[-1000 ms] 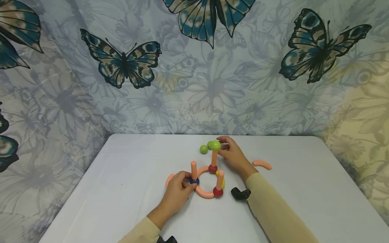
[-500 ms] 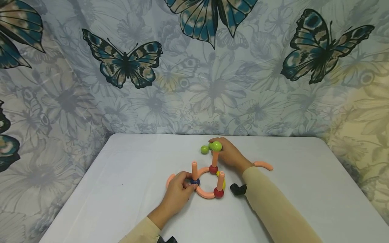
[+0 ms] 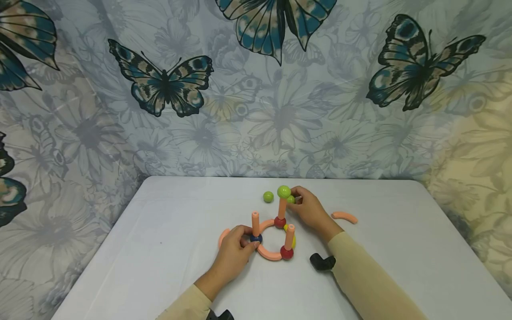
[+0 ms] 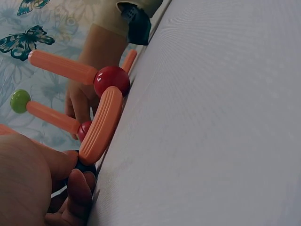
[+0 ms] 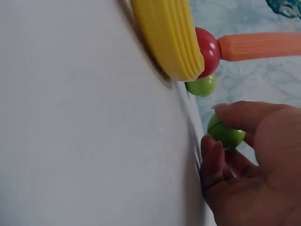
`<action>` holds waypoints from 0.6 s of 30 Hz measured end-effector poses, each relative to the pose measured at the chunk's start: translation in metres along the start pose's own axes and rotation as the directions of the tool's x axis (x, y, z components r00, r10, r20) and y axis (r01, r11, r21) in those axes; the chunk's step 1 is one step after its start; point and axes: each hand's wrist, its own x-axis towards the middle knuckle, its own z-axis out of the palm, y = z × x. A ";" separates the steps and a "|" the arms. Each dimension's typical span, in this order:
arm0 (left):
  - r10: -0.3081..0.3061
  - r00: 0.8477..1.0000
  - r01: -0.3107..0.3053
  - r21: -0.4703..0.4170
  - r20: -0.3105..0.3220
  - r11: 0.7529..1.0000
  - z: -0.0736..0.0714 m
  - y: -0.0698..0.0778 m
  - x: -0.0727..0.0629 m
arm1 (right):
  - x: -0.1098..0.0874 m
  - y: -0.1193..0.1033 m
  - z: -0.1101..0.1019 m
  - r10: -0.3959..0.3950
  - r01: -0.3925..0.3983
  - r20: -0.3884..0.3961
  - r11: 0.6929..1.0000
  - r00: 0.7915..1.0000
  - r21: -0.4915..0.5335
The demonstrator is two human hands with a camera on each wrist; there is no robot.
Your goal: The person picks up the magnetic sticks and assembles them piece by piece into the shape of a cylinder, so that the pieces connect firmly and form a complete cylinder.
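Your right hand (image 3: pixel 312 212) pinches a small green ball (image 3: pixel 291 199) between thumb and fingertips, just right of the rear post (image 3: pixel 282 207) of the toy ring. In the right wrist view the ball (image 5: pixel 225 133) sits in your curled fingers (image 5: pixel 214 160), low over the white table (image 3: pixel 400 249) (whether it touches the surface you cannot tell). That rear post stands on a red ball (image 3: pixel 280 222) and carries another green ball (image 3: pixel 284 192) on top, right beside the one you hold. A third green ball (image 3: pixel 268 196) lies loose on the table to the left of the post, apart from the rest.

Your left hand (image 3: pixel 234 253) grips the dark blue ball (image 3: pixel 256 239) at the foot of the left post (image 3: pixel 255 224), fingers wrapped round it. The ring itself is made of curved orange pieces (image 3: pixel 269 254) joined by balls, with a yellow curved piece (image 3: pixel 293 240) on its right side. A second red ball (image 3: pixel 286 252) at the front holds the front post (image 3: pixel 290 237), which stands between your two forearms.

A spare orange curve (image 3: pixel 344 217) lies to the right of your right wrist, well clear of the ring. Another orange piece (image 3: pixel 222 237) peeks out behind your left hand. Butterfly-print cloth (image 3: pixel 160 84) hangs behind the table.
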 end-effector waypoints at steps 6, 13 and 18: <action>0.020 1.000 -0.021 -0.016 -0.011 1.000 0.000 0.001 0.000 | -0.023 -0.012 -0.016 -0.036 0.036 -0.023 0.999 0.999 -0.008; 0.022 1.000 -0.022 -0.026 -0.006 0.999 0.001 0.001 -0.001 | -0.048 -0.027 -0.040 -0.067 0.081 -0.085 0.982 0.994 0.168; 0.024 1.000 -0.024 -0.026 -0.010 0.999 0.000 0.000 -0.001 | -0.064 -0.043 -0.056 -0.109 0.138 -0.136 0.963 0.985 0.233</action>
